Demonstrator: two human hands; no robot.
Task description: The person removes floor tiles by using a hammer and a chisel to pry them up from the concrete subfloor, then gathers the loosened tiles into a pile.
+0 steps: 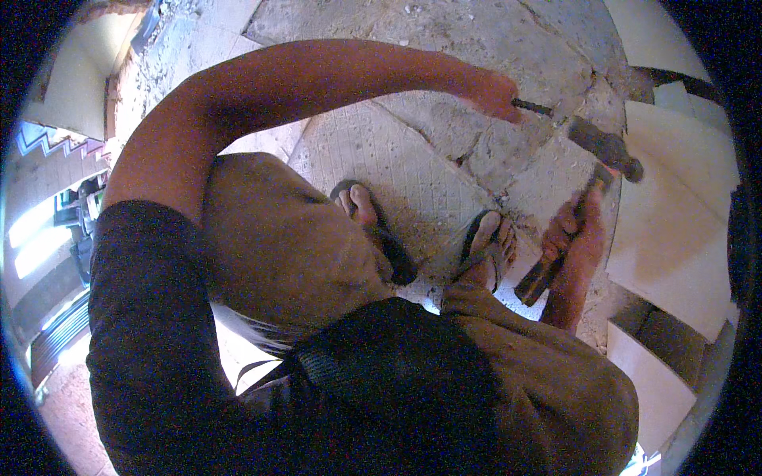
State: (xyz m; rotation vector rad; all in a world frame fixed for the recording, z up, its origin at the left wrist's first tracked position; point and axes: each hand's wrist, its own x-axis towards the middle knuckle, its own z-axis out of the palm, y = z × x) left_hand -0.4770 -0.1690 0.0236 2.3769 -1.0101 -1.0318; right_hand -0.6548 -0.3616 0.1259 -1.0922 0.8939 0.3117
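My left hand (pixel 496 94) is closed around a slim dark metal rod (pixel 533 106), which looks like a chisel. The rod sticks out to the right from my fist; its other end is hidden in the hand. Lower and to the right, my right hand (pixel 578 232) grips a hammer by its thick handle (pixel 546 274). The dark, dusty hammer head (pixel 605 147) is just right of the rod's exposed end, with a small gap showing between them. Both are over a dusty, cracked tile floor (pixel 381 151), and the hammer is slightly blurred.
My sandalled feet (pixel 484 238) stand on the tiles between my bent knees. Pale panels (pixel 675 222) rise close by on the right. Broken, rough flooring with grit (pixel 548 47) spreads at the far side. Assorted dark items (pixel 83 214) stand at the left edge.
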